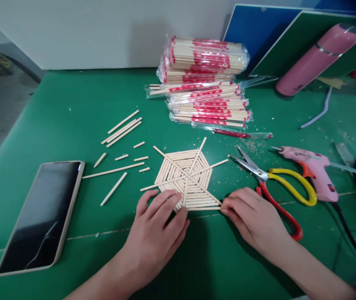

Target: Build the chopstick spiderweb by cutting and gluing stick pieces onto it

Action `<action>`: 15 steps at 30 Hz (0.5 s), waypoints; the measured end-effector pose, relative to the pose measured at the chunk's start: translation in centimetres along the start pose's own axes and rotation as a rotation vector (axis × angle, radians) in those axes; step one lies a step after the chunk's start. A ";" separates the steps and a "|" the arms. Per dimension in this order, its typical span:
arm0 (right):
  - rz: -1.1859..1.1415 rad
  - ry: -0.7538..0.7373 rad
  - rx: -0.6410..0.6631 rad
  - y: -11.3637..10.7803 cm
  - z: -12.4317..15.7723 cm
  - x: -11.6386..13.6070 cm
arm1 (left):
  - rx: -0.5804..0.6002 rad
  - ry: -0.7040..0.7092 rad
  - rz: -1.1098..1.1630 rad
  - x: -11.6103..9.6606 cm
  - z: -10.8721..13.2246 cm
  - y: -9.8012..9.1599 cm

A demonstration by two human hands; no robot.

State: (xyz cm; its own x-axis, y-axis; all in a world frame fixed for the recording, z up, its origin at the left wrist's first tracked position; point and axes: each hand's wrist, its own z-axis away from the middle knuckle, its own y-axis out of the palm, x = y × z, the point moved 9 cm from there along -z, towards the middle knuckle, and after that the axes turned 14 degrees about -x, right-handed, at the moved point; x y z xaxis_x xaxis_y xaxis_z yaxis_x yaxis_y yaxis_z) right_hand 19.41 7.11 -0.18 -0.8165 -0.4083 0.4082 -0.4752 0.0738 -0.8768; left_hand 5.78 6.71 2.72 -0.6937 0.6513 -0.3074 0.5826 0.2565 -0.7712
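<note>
At mid-frame, the web (186, 175) looks mostly filled, spoke ends (220, 163) uncovered. The right hand (253, 212) pinches an edge stick (204, 208); the left hand (156, 229) touches the web, grip unclear.

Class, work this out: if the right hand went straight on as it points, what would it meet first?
The right hand would likely meet the stick web, whose corner it touches; whether it would pass over is unclear.

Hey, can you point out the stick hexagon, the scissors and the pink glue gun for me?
Stick hexagon (186, 175): head view, on the sticks near its centre.
Scissors (263, 175): head view, on the metal pivot.
Pink glue gun (321, 167): head view, on its body.
</note>
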 end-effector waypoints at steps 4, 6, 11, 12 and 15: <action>-0.005 -0.003 0.002 -0.1 0.0 0.0 | 0.005 -0.001 -0.020 0.1 0.2 0.1; -0.002 -0.009 0.006 -0.1 -0.1 0.0 | 0.026 -0.002 -0.020 0.2 0.3 0.4; 0.020 -0.024 -0.009 -0.2 -0.2 0.2 | -0.023 -0.021 -0.007 0.3 0.6 0.5; 0.022 -0.026 -0.010 -0.2 -0.2 0.2 | -0.031 -0.025 -0.008 0.3 0.7 0.5; 0.022 -0.032 -0.003 0.0 -0.1 0.2 | -0.027 -0.024 -0.007 0.3 0.7 0.6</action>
State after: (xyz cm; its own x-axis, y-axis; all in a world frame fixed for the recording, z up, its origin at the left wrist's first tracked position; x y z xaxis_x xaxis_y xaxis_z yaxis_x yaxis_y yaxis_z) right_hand 19.25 7.15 -0.06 -0.8158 -0.4355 0.3805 -0.4584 0.0859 -0.8846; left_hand 5.63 6.57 1.81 -0.7073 0.6323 -0.3161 0.5890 0.2800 -0.7581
